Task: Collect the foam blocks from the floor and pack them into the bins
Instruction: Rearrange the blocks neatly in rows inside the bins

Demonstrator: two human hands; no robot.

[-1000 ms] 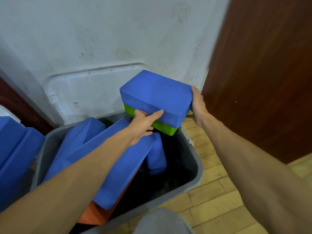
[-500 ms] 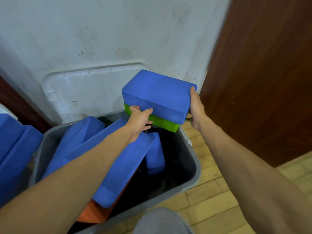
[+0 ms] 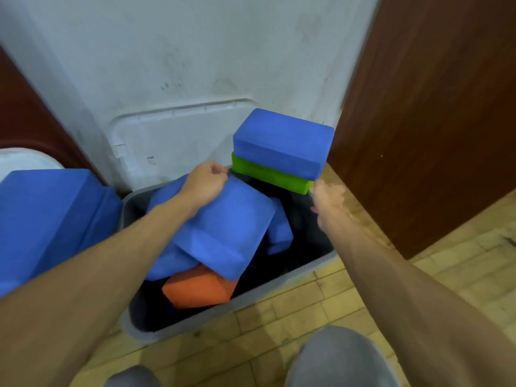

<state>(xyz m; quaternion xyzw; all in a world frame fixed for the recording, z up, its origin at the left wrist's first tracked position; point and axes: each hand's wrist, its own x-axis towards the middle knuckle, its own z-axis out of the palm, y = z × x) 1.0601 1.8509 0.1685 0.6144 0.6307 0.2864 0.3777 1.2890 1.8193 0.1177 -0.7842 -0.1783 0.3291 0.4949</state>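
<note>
A blue block (image 3: 282, 141) lies flat on a thinner green block (image 3: 268, 174), their edges roughly lined up. The pair sits at the far right corner of the grey bin (image 3: 229, 311); what the green one rests on is hidden.

The left hand (image 3: 206, 182) is just left of the green block, near it but apart, with its fingers curled into a fist. It lies over the upper end of a large tilted blue block (image 3: 229, 230). Whether it pinches that block's edge cannot be told.

The right hand (image 3: 328, 202) is blurred. It hangs just below the right end of the green block, fingers loose, holding nothing.

All the blocks are matte foam bricks with a fine grainy skin, flat faces and softly rounded edges. The tilted one leans across the bin's middle, with more blue foam under it on the left. A smaller blue block (image 3: 279, 233) stands on end against its right side. An orange block (image 3: 198, 289) pokes out from under its near corner. The bin is smooth plastic with a rounded rim and a dark inside.

A white plastic lid (image 3: 178, 141) with rounded corners leans on the scuffed wall (image 3: 195, 51) behind. More large blue foam (image 3: 47, 219) is heaped at the left. The floor (image 3: 307, 317) is pale wood strips, and a dark brown wooden door (image 3: 432, 107) stands at the right.
</note>
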